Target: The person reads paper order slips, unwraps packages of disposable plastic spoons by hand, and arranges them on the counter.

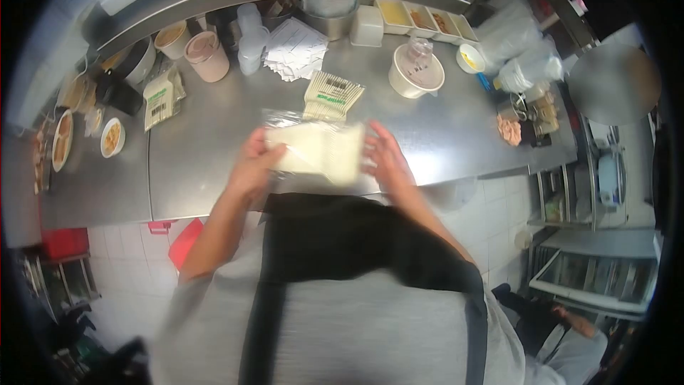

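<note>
A cream-coloured pack (320, 151) in clear plastic is held over the front part of the steel counter (199, 160), blurred by motion. My left hand (253, 165) grips its left end, with the thumb on top. My right hand (387, 157) is at the pack's right end, its fingers apart; whether they touch the pack is unclear. Just behind lies a pack with green print and a barcode (333, 96). A similar pack (164, 98) lies farther left on the counter.
Cups, a pile of white papers (296, 48) and a tray of sauces (426, 20) line the back. A lidded white tub (416, 71) stands right of centre. Small bowls of food (112, 137) sit at the left. Another person (563, 335) is at the lower right.
</note>
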The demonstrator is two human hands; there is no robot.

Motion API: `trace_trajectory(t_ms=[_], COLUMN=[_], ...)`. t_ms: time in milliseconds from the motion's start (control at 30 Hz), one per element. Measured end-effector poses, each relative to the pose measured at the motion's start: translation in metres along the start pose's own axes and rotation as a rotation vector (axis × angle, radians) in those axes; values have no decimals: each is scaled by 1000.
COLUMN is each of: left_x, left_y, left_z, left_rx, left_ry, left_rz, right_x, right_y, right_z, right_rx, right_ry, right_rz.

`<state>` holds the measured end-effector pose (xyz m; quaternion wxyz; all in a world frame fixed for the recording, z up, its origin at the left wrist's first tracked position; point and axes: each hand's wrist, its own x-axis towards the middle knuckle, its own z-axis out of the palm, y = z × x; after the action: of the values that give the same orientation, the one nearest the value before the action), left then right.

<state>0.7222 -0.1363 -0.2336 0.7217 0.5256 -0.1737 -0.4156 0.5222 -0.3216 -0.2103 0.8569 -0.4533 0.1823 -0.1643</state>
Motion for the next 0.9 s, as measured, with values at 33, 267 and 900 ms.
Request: trace_trajectory(t_ms=[33, 267, 900], left_x=[3, -8, 0], left_y=[-7, -14, -35], left_z=[-17, -25, 138], left_rx=[-45, -109, -44], left_ry=[135, 657, 295], left_rz=[96, 258, 106], right_x=[16, 103, 99], right_y=[-3, 18, -69], right_z=[-8, -26, -96], right_rx=[-380, -1580, -214], right_ry=[6, -304, -3], right_rz=[-113, -759, -96])
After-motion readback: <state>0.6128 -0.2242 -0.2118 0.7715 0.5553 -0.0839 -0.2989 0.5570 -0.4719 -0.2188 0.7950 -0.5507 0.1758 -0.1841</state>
